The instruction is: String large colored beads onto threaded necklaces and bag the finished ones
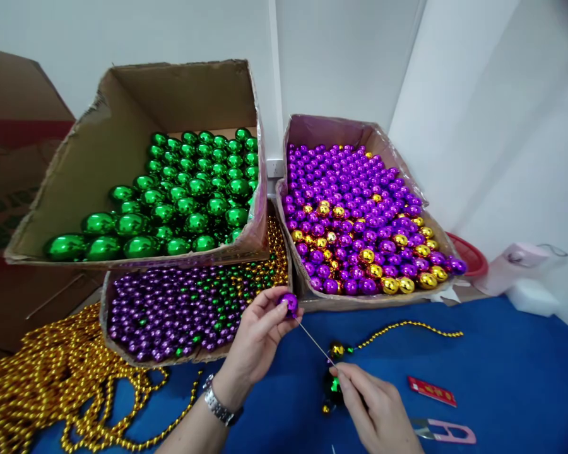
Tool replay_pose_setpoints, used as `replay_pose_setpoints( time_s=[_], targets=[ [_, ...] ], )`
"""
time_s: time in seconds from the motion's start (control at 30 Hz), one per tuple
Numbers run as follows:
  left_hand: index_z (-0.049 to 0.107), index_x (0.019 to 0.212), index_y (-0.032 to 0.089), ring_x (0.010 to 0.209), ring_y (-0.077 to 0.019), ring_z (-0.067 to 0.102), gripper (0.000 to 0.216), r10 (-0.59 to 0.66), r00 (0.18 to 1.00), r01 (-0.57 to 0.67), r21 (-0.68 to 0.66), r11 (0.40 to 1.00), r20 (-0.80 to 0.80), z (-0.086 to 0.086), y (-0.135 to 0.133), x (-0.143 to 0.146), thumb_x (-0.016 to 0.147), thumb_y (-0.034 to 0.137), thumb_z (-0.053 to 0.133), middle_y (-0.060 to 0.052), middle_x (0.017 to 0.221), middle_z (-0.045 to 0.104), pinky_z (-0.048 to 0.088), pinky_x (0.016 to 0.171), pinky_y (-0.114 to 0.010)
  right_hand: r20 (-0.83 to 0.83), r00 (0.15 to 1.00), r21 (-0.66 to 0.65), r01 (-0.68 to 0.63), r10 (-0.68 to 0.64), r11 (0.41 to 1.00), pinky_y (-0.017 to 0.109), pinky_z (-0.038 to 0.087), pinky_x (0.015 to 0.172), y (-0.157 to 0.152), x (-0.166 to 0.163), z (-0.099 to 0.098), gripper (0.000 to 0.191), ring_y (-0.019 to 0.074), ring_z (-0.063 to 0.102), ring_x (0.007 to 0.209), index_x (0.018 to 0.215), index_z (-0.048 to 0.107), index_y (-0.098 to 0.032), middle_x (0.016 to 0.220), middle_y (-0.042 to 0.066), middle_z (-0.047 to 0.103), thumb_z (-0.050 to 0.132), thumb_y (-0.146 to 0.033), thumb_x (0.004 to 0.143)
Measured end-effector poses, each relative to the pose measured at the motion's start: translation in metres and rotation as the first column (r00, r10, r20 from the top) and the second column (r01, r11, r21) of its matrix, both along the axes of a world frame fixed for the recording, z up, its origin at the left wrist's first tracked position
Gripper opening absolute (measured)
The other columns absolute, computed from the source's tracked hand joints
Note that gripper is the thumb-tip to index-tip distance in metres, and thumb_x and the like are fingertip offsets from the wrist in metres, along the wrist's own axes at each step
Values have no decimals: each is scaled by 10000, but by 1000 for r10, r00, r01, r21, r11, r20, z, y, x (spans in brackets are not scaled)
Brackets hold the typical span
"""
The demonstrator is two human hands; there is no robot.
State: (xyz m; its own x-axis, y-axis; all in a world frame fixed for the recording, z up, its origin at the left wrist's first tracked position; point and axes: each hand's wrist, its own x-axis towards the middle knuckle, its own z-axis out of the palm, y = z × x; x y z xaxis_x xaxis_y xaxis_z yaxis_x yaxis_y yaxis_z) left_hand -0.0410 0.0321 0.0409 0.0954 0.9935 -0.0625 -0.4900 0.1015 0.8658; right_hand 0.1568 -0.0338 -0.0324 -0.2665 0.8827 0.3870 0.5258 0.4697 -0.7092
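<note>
My left hand (260, 340), a metal watch on its wrist, pinches a purple bead (289, 302) between thumb and fingertips. A thin needle (315, 342) runs from that bead down to my right hand (376, 410), whose fingers pinch its lower end. Just past the needle tip a gold bead (337, 350) sits on a gold bead strand (407, 328) lying on the blue cloth (502, 366). A green bead (332, 388) lies under my right fingers.
Cardboard box of green balls (123, 145) at back left, box of purple and gold balls (307, 132) at right, box of small mixed beads (105, 302) in front. Gold strands (52, 372) heaped left. Red pack (431, 391) and pink snips (447, 432) at right.
</note>
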Motion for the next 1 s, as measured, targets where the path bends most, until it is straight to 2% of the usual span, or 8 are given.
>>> replay_pose_setpoints(
  time_s=[0.43,0.6,0.67,0.73,0.8,0.83,0.9,1.0],
  targets=[
    [567,1032,184,899,-194,619,339,-73,996,73,-1,997,-42,-28,-31,7,730,166,721,-54,967,600,511,805,-340,-10,1000,2,-2,2,1000,205,520,735,0,-12,-11,220,172,688,819,1013,599,-214,922,63,712,392,-254,951],
    [557,1103,189,1035,-237,577,324,-138,947,176,111,978,-290,-31,-28,-11,798,248,647,-104,1134,593,497,842,-355,-34,999,-32,31,-32,999,167,502,650,0,-11,-9,256,152,682,737,966,617,-221,856,50,707,378,-313,960],
    [561,1102,189,1035,-233,576,276,2,831,133,203,970,-557,-29,-16,-30,844,285,579,-103,1125,607,489,855,-359,-52,996,-24,69,-70,997,162,495,629,0,-10,-9,267,150,676,702,948,624,-226,813,39,700,381,-338,958],
    [573,1089,184,995,-217,582,243,235,502,113,333,936,-832,-27,2,-51,873,284,521,-95,1081,629,473,865,-355,-67,994,-21,86,-87,996,159,491,617,-1,-10,-9,272,147,669,678,932,625,-228,775,30,688,383,-350,956],
    [583,1087,175,1007,-227,557,236,388,110,183,402,897,-915,-27,21,-70,887,235,472,-103,1081,629,439,898,-378,-73,993,-22,89,-90,996,157,489,609,-1,-12,-9,274,144,662,657,931,626,-228,762,28,684,382,-353,955],
    [593,1077,169,1020,-247,540,239,408,5,210,400,892,-913,-29,30,-78,882,198,457,-115,1076,629,426,902,-403,-76,993,-19,91,-92,996,157,489,606,0,-13,-9,275,144,661,653,931,626,-227,763,29,684,382,-351,955],
    [631,994,160,1020,-287,518,240,393,-80,242,365,899,-916,-32,46,-88,848,110,448,-137,1014,640,416,876,-445,-76,993,-3,92,-92,996,157,489,608,0,-14,-9,276,144,664,658,925,627,-225,765,31,686,379,-343,957],
    [655,786,153,1003,-318,514,250,352,-90,255,320,912,-932,-38,62,-94,773,5,454,-153,877,650,419,829,-461,-57,997,28,61,-59,998,158,486,606,1,-15,-10,261,143,669,664,917,619,-220,754,29,682,380,-317,959]
  ],
)
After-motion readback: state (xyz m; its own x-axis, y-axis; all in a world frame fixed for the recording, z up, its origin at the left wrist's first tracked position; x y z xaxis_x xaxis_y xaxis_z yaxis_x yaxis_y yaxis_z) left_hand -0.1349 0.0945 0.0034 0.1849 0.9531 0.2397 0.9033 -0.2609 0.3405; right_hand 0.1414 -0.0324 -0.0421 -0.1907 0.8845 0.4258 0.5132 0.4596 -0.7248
